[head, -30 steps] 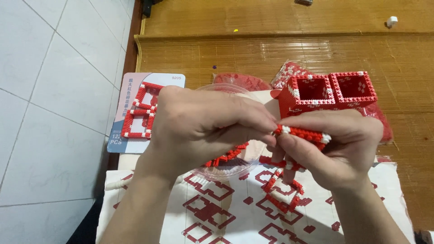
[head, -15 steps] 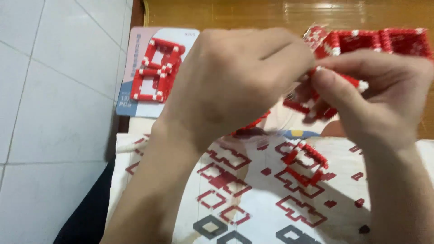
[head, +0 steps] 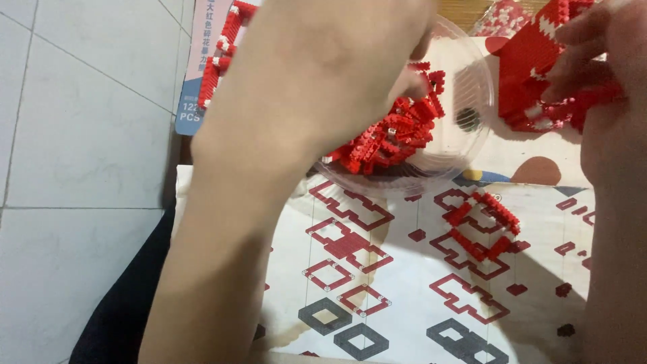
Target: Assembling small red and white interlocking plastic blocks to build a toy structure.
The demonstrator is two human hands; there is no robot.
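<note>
**Head view: brick model assembly, partly built**

Head camera looks down past both forearms. Far left, a pale tiled floor (head: 74, 135). Against its edge lies a flat box (head: 202, 67) showing a red-and-white model; only its left strip is visible behind the arm.

Next, the left hand (head: 344, 61) reaches into a clear plastic bowl (head: 472, 101) holding a heap of loose red bricks (head: 394, 138). Its fingertips point down towards the heap, but the back of the hand hides them — whether they are closed on a brick cannot be told.

Below the bowl, a printed instruction sheet (head: 404, 317) is spread out, showing red and grey step outlines. On its right half rests a small loose sub-assembly of red bricks (head: 482, 229), touching the paper and clear of both hands.

Far right, the right hand (head: 606, 87) is closed around the red-and-white brick model (head: 539, 74), held above the sheet and just beside the bowl rim. The model's top runs out of frame.

Status, as a judgement: a sizeable walled section is already joined, and one sub-assembly is complete but unattached. Many bricks remain in the bowl — the build appears well short of finished.
</note>
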